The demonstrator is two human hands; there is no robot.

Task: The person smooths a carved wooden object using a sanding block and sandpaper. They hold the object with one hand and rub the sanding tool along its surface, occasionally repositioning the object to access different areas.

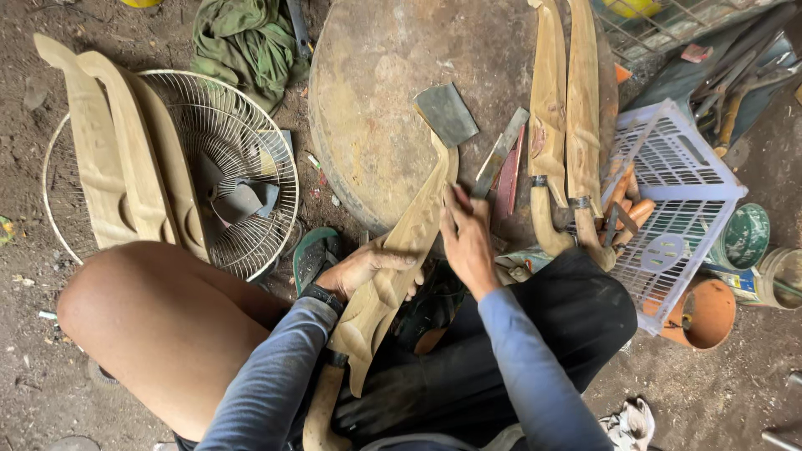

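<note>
Two hands work on one long wooden sheath [401, 259] that slants from the person's lap up onto a round stump [376, 108]. The left hand [363, 269] is clenched around the middle of the sheath from underneath, thumb lying over its upper face, which seems to pin the wood so it cannot slide. The right hand [466, 242] is closed on the handle of a flat metal file [499, 154], with the file's blade reaching up and away just beside the sheath's upper edge. At the far end of the sheath, a wide grey knife blade [445, 113] sticks out and rests on the stump top, so the stump appears to serve as a bench that carries the far end while the lap carries the near one.

Several more carved pieces lie about. Three pale wooden sheaths [125, 159] lean across a wire fan guard [242, 142] on the left, well apart from the hands. Two finished sheaths [564, 117] with curved handles lie along the stump's right side, near a white plastic basket [677, 200] that holds orange-handled tools. A green cloth [246, 38] lies bunched on the dirt floor beyond the fan guard, and a green tin [743, 238] stands just past the basket.
</note>
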